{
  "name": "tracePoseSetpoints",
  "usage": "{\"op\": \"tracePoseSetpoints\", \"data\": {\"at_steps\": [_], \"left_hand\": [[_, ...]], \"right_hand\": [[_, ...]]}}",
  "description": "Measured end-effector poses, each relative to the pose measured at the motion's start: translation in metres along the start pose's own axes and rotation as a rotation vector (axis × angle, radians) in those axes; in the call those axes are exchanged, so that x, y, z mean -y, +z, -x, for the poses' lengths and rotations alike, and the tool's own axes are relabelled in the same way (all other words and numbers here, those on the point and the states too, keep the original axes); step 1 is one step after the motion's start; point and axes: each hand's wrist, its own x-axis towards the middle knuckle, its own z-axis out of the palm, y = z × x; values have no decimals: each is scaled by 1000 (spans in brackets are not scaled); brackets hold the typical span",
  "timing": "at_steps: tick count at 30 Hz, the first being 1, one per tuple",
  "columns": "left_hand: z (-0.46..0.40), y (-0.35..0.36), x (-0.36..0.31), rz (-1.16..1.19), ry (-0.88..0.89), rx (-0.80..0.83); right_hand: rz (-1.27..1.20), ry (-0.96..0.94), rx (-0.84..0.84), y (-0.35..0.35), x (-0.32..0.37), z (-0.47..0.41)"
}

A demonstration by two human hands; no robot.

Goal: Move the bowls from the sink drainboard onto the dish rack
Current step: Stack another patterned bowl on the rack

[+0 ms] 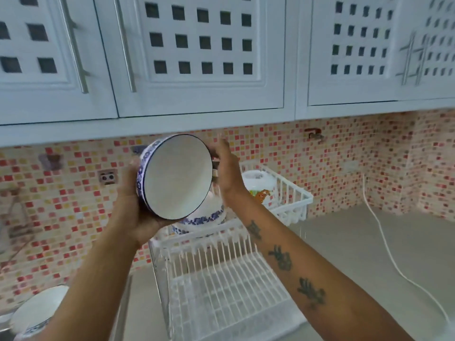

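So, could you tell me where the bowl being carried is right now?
The bowl is mid-frame, tipped on its side between the left hand and right hand, above the dish rack.

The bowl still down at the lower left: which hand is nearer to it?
Left. The left hand cups the raised bowl above that waiting bowl; the right hand grips the raised bowl's far side, farther away.

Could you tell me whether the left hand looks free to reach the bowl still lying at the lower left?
Probably not yet: the left hand and right hand together hold a blue-patterned bowl above the dish rack, away from the lower-left bowl.
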Motion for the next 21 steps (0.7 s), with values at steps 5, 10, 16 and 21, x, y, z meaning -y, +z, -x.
{"op": "tracePoseSetpoints", "data": {"at_steps": [5, 10, 16, 21], "left_hand": [[-14, 37, 16, -354, 215, -50], [-36, 28, 36, -902, 621, -195], [-58, 22, 50, -1182, 554, -194], [-67, 12, 59, -1224, 500, -192]], "right_hand": [[174, 206, 131, -35, 7, -9], [305, 339, 326, -48, -9, -18], [255, 447, 295, -44, -44, -32], [228, 504, 330, -39, -74, -40]]}}
